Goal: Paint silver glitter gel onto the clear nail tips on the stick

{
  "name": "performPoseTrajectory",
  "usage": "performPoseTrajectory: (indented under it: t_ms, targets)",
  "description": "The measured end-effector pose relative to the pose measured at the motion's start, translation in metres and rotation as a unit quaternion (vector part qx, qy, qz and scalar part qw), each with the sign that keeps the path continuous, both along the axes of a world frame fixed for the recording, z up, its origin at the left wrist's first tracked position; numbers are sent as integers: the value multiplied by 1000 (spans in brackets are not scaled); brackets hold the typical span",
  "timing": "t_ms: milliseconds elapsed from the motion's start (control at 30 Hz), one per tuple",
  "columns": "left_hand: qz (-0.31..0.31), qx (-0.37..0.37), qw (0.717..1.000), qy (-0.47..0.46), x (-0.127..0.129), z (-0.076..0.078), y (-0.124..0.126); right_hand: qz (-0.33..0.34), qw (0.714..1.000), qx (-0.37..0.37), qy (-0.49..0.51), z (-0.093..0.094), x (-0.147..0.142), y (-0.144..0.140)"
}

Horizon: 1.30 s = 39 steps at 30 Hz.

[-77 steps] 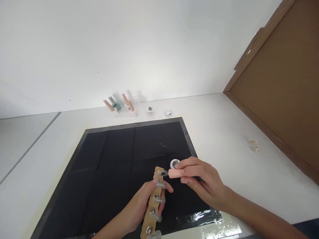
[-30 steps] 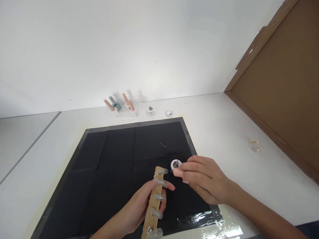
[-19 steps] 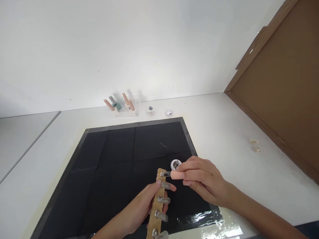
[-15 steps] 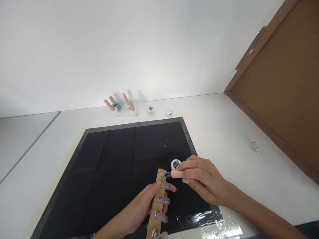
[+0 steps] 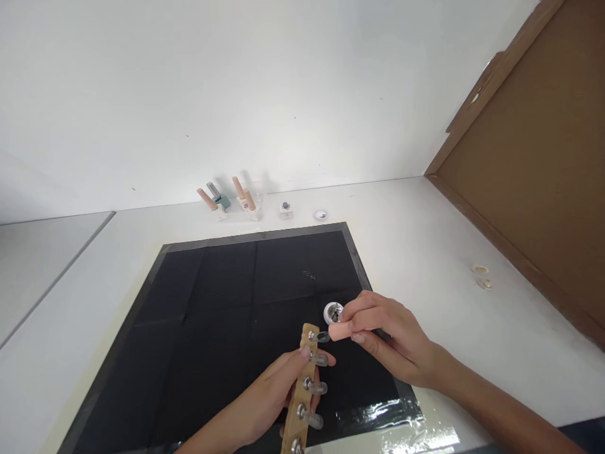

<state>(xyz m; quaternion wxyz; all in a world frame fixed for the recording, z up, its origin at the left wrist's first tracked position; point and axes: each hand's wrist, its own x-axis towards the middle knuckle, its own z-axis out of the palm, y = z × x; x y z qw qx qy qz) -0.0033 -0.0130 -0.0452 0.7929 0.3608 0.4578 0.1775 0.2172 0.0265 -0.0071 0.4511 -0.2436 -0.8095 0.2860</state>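
My left hand is closed around a wooden nail tip holder, a narrow strip with several clear nail tips sticking out to the right on metal mounts. Pinched in my right hand is a nail polish brush by its peach cap. Its brush end meets or lies just over the farthest nail tip, which looks darker than the others; I cannot tell if they touch. Right behind the cap, partly covered by my right fingers, sits a small white-rimmed jar with silvery contents.
A black mat with taped edges covers the table's middle. Along the back stand several nail polish bottles, a small square bottle and a round white lid. Two small pale discs lie at right, near a cardboard panel.
The nail tip holder and my left hand have shifted slightly right and toward me. The peach cap has moved slightly right and tilted, with my right fingers adjusting around it.
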Motion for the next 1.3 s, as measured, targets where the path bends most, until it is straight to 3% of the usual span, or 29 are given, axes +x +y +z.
performPoseTrajectory:
  t_ms: [267, 633, 1300]
  targets:
    - [0, 4, 1000, -15, -3, -7, -2, 7, 999, -4, -32, -1, 1, 2]
    - [22, -9, 996, -87, 2, 13, 2, -6, 996, -61, 68, 2, 1, 0]
    - [8, 21, 990, -138, 3, 17, 4, -3, 995, -49, 84, -2, -4, 1]
